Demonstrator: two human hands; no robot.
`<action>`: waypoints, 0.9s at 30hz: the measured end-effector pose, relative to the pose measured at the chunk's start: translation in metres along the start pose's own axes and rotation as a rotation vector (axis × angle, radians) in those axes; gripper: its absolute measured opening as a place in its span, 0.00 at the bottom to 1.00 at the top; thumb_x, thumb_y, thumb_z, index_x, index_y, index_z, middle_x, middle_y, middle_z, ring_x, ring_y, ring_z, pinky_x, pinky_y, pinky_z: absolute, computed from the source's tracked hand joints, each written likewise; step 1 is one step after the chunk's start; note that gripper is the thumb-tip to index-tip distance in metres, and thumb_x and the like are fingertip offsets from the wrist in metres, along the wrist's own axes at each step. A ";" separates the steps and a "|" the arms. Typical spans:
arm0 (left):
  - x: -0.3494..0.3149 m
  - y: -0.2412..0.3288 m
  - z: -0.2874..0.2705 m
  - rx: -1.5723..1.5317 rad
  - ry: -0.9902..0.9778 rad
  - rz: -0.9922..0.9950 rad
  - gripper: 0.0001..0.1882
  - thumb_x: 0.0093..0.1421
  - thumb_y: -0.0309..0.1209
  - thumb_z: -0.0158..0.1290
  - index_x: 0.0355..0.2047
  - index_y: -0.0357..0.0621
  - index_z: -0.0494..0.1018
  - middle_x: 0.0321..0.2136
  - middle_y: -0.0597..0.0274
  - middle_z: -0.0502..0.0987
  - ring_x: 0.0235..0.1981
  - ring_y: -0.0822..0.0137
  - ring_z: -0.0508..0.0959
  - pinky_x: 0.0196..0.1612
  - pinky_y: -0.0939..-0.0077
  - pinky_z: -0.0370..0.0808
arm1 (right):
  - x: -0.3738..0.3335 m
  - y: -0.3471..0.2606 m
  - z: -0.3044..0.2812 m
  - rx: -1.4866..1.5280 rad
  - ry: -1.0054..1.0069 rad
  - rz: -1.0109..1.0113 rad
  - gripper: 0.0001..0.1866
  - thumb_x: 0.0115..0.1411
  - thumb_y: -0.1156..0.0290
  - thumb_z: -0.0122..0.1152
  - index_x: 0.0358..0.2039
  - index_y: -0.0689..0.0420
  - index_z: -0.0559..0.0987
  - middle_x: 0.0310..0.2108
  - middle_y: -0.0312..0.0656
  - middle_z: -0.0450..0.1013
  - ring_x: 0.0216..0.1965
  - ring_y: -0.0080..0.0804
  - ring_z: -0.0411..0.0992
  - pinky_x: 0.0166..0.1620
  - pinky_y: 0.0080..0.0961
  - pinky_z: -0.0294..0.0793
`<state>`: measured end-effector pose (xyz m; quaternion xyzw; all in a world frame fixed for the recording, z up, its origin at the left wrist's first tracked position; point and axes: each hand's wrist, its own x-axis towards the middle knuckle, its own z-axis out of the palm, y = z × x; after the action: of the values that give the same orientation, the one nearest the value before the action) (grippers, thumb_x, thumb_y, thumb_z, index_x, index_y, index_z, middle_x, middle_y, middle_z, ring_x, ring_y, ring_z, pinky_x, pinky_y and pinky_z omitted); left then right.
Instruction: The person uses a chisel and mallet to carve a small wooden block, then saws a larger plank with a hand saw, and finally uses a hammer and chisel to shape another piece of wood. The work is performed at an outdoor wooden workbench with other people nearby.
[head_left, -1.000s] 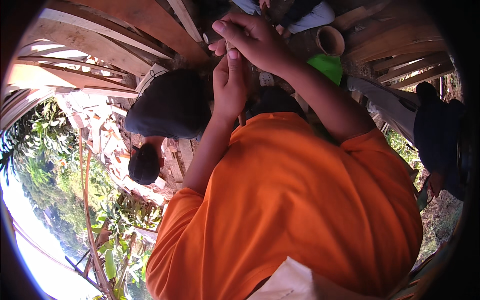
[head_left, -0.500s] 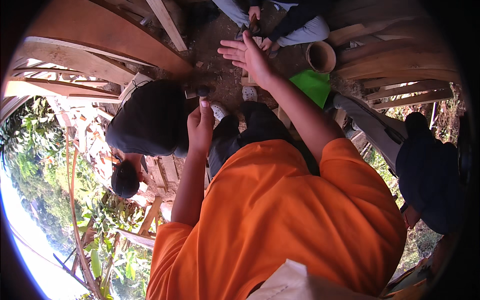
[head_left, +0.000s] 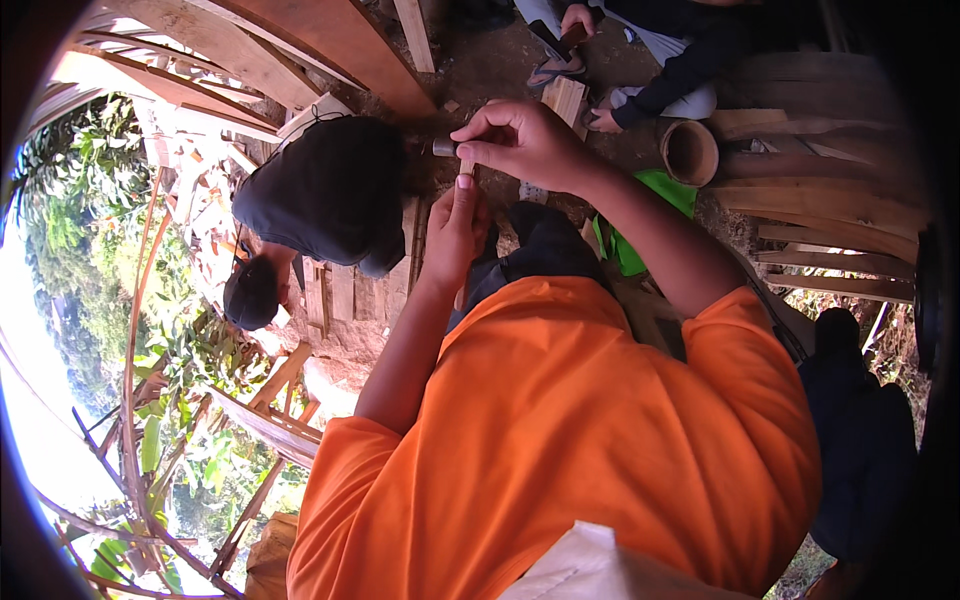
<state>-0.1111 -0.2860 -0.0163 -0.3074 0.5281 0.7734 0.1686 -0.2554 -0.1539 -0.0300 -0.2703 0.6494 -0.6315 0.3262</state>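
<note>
My left hand (head_left: 455, 225) is closed round the handle of a hammer (head_left: 443, 147), its thumb lying along the wood. A grey metal end of the hammer's head sticks out to the left, and a bit of pale wooden handle shows above my left thumb. My right hand (head_left: 530, 145) grips the head from the right, thumb and fingers bent about it and covering most of it. The lower handle is hidden by my left hand.
At my left a person in dark clothes and a cap (head_left: 318, 200) bends over. Ahead, another person's hand (head_left: 580, 18) is near a wooden block (head_left: 565, 100). A round pot (head_left: 690, 152) and green sheet (head_left: 668, 190) lie right. Planks (head_left: 330, 40) stand front left.
My right hand, stretched open before, has come down and closed on the hammer's head. My left hand has moved right and slightly up with the hammer. The view has shifted.
</note>
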 end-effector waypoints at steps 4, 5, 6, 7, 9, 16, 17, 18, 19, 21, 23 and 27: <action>-0.002 0.002 -0.001 -0.034 0.044 -0.046 0.24 0.73 0.53 0.40 0.25 0.50 0.65 0.14 0.78 0.60 0.12 0.85 0.54 0.13 0.85 0.48 | -0.008 0.005 0.012 -0.048 0.095 -0.050 0.09 0.62 0.75 0.65 0.43 0.63 0.82 0.38 0.36 0.76 0.40 0.19 0.76 0.43 0.16 0.76; -0.002 0.001 0.001 -0.035 0.056 -0.062 0.24 0.73 0.52 0.40 0.25 0.51 0.65 0.14 0.78 0.60 0.12 0.85 0.54 0.13 0.85 0.47 | -0.011 0.007 0.016 0.000 0.127 -0.026 0.09 0.62 0.75 0.65 0.43 0.63 0.82 0.39 0.36 0.76 0.39 0.19 0.76 0.43 0.16 0.76; -0.001 -0.004 0.002 -0.033 0.052 -0.062 0.24 0.73 0.52 0.40 0.25 0.51 0.65 0.14 0.78 0.60 0.12 0.85 0.54 0.13 0.85 0.48 | -0.013 0.009 0.020 0.047 0.160 -0.003 0.10 0.62 0.75 0.65 0.43 0.62 0.82 0.39 0.36 0.76 0.39 0.19 0.76 0.43 0.16 0.75; 0.000 -0.010 0.003 -0.031 0.047 -0.062 0.24 0.73 0.52 0.40 0.25 0.51 0.65 0.14 0.78 0.60 0.12 0.85 0.54 0.14 0.85 0.48 | -0.017 0.012 0.021 0.095 0.194 0.020 0.10 0.62 0.75 0.65 0.44 0.62 0.82 0.39 0.36 0.76 0.39 0.19 0.76 0.43 0.16 0.75; 0.005 -0.010 0.002 -0.001 0.019 -0.050 0.24 0.73 0.52 0.40 0.26 0.51 0.65 0.14 0.78 0.60 0.12 0.85 0.54 0.14 0.86 0.48 | -0.021 0.012 0.013 0.027 0.122 0.020 0.12 0.64 0.73 0.63 0.47 0.60 0.81 0.40 0.36 0.76 0.42 0.19 0.75 0.45 0.16 0.75; -0.005 0.016 -0.019 -0.046 -0.028 -0.022 0.24 0.72 0.53 0.38 0.27 0.50 0.64 0.14 0.76 0.57 0.11 0.83 0.53 0.13 0.84 0.49 | -0.001 0.040 -0.127 -0.398 0.495 -0.185 0.24 0.61 0.74 0.60 0.59 0.51 0.75 0.46 0.40 0.75 0.48 0.31 0.72 0.55 0.27 0.69; -0.008 0.016 -0.019 -0.145 -0.084 -0.067 0.24 0.72 0.53 0.38 0.27 0.50 0.64 0.14 0.76 0.57 0.11 0.83 0.53 0.13 0.84 0.49 | 0.010 0.060 -0.158 -0.635 0.474 -0.241 0.27 0.57 0.74 0.62 0.59 0.46 0.75 0.49 0.41 0.74 0.50 0.35 0.72 0.57 0.29 0.69; -0.011 0.018 -0.019 -0.242 -0.137 -0.106 0.24 0.72 0.54 0.38 0.27 0.50 0.64 0.14 0.75 0.56 0.11 0.82 0.53 0.13 0.84 0.49 | 0.016 0.075 -0.175 -0.870 0.421 -0.255 0.20 0.59 0.77 0.59 0.52 0.54 0.74 0.44 0.42 0.74 0.45 0.35 0.74 0.51 0.28 0.73; -0.015 0.020 -0.019 -0.339 -0.187 -0.139 0.24 0.71 0.55 0.38 0.27 0.50 0.64 0.14 0.75 0.56 0.11 0.82 0.52 0.13 0.84 0.50 | 0.021 0.087 -0.185 -1.104 0.363 -0.275 0.12 0.60 0.79 0.56 0.46 0.63 0.73 0.39 0.44 0.74 0.40 0.34 0.77 0.44 0.27 0.76; -0.021 0.025 -0.018 -0.332 -0.253 -0.128 0.20 0.71 0.50 0.42 0.28 0.51 0.62 0.14 0.75 0.55 0.12 0.81 0.53 0.14 0.84 0.51 | 0.029 0.111 -0.188 -1.469 0.389 0.002 0.31 0.51 0.73 0.66 0.57 0.39 0.76 0.54 0.39 0.71 0.54 0.39 0.70 0.59 0.32 0.69; -0.029 0.024 -0.016 -0.212 -0.253 -0.064 0.17 0.70 0.47 0.43 0.29 0.51 0.62 0.14 0.75 0.55 0.12 0.81 0.54 0.14 0.84 0.52 | 0.047 0.139 -0.216 -1.464 0.256 -0.196 0.31 0.50 0.72 0.68 0.56 0.37 0.76 0.56 0.37 0.70 0.55 0.39 0.68 0.57 0.35 0.72; -0.042 0.024 -0.022 -0.233 -0.207 -0.037 0.09 0.70 0.40 0.44 0.34 0.51 0.61 0.17 0.74 0.58 0.13 0.81 0.56 0.15 0.84 0.54 | 0.071 0.165 -0.245 -1.243 0.008 -0.220 0.29 0.50 0.75 0.68 0.55 0.43 0.76 0.52 0.40 0.72 0.50 0.45 0.72 0.51 0.34 0.75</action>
<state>-0.0871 -0.3124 0.0222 -0.2532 0.4090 0.8537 0.1997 -0.4783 -0.0408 -0.2031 -0.4722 0.8646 -0.1671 0.0391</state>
